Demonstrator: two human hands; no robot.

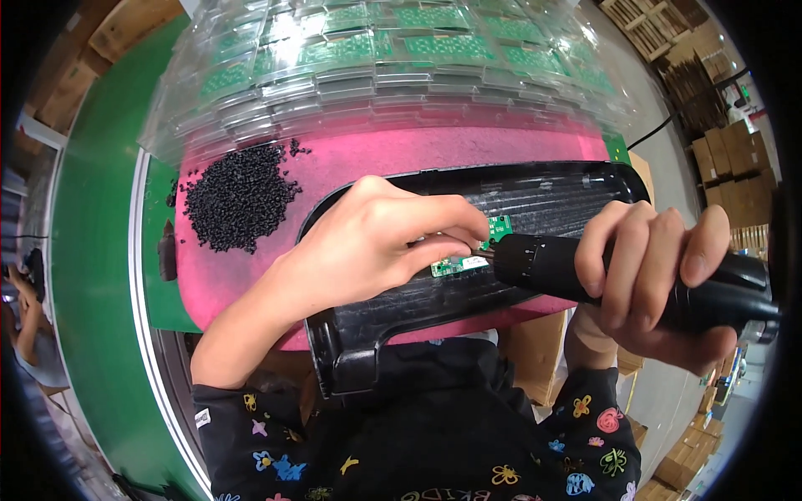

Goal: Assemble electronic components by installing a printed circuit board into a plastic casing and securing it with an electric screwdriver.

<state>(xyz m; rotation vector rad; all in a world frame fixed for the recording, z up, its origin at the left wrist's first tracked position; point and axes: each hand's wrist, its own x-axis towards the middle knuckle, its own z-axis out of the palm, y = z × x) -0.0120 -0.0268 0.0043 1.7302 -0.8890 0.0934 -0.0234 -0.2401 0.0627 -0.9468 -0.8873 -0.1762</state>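
Observation:
My right hand (pixel 656 280) is wrapped round a black electric screwdriver (pixel 547 265), held nearly level with its nose pointing left. Its tip reaches the fingertips of my left hand (pixel 393 238), whose thumb and index finger are pinched together there. Whatever they pinch is too small or hidden to make out. Just beneath lies a small green circuit board (pixel 451 265) with a white label, partly covered by my fingers and the tool. The board sits in a long black plastic housing (pixel 551 188) with raised walls, laid across the pink mat.
A heap of small black screws (pixel 238 200) lies on the pink mat (pixel 376 146) to the left. Stacked clear plastic trays (pixel 393 75) holding green circuit boards fill the table's far side. A dark pointed tool (pixel 168 250) lies at the left edge. Cardboard boxes (pixel 735 167) stand at the right.

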